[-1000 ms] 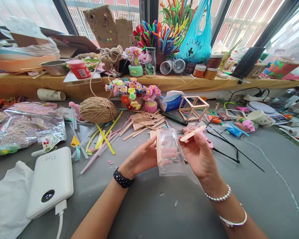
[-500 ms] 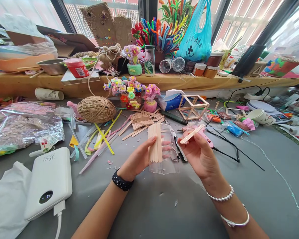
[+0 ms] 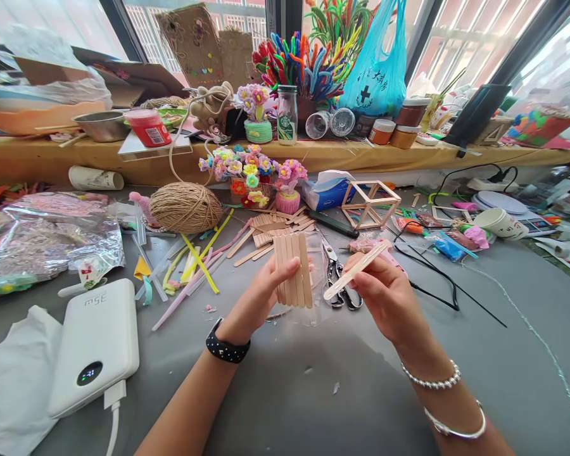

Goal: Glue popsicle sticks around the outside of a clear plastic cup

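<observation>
My left hand (image 3: 261, 291) grips a flat row of several wooden craft sticks (image 3: 292, 272) laid side by side, its thumb pressed across their front. To the right, my right hand (image 3: 384, 285) pinches a single craft stick (image 3: 349, 278), tilted, with a glossy streak along its face. The two hands are apart. Behind and under the row lies a clear plastic sheet (image 3: 316, 310). A pair of scissors (image 3: 335, 278) rests on the table between the hands. Past my right fingers a pink glue gun (image 3: 393, 258) shows in part.
Loose craft sticks (image 3: 266, 229) lie in a pile behind the row, near a twine ball (image 3: 186, 208) and an open stick cube (image 3: 371, 204). A white power bank (image 3: 97, 342) sits at left. A black cable (image 3: 437, 294) runs across the right side.
The single stick in my right hand has swung lower and leftward, toward the row. My left hand has shifted slightly left and turned the row, uncovering more of the scissors.
</observation>
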`<state>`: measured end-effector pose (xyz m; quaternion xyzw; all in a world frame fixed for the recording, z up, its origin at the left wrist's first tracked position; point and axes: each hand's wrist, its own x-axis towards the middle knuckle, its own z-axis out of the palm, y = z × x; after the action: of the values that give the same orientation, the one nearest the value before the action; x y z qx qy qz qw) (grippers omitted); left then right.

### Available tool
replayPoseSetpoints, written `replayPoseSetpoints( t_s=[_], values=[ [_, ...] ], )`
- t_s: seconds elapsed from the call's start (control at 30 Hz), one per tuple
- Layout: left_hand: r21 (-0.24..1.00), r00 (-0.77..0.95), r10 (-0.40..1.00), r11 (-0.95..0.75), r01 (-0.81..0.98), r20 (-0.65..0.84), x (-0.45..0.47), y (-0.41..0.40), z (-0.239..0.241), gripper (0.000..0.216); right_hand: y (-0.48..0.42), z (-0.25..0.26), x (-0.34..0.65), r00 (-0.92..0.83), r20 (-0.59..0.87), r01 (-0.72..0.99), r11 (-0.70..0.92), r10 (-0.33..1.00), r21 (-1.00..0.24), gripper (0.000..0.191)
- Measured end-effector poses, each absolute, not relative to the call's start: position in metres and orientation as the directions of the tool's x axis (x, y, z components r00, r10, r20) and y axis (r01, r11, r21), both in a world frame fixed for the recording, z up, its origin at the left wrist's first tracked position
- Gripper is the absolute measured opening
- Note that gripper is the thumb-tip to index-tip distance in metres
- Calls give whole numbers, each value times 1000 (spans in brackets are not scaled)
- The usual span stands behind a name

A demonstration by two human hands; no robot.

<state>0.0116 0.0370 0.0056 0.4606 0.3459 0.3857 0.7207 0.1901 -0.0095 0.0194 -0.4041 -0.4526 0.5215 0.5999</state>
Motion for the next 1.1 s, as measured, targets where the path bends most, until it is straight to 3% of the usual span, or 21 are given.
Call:
replayPoseSetpoints(
  t_s=[0.47,0.7,1.1],
  values=[
    [935,425,882,305,-181,-205,13,36,7,52,-10,20,190,-24,166,-28,166,986,-986,8],
    [942,367,903,297,-156,-224,18,34,13,60,-10,22,189,-27,155,24,156,988,-988,11],
    [951,359,915,258,-172,-183,19,31,14,54,-9,24,192,-45,129,94,132,991,-987,14]
  ],
)
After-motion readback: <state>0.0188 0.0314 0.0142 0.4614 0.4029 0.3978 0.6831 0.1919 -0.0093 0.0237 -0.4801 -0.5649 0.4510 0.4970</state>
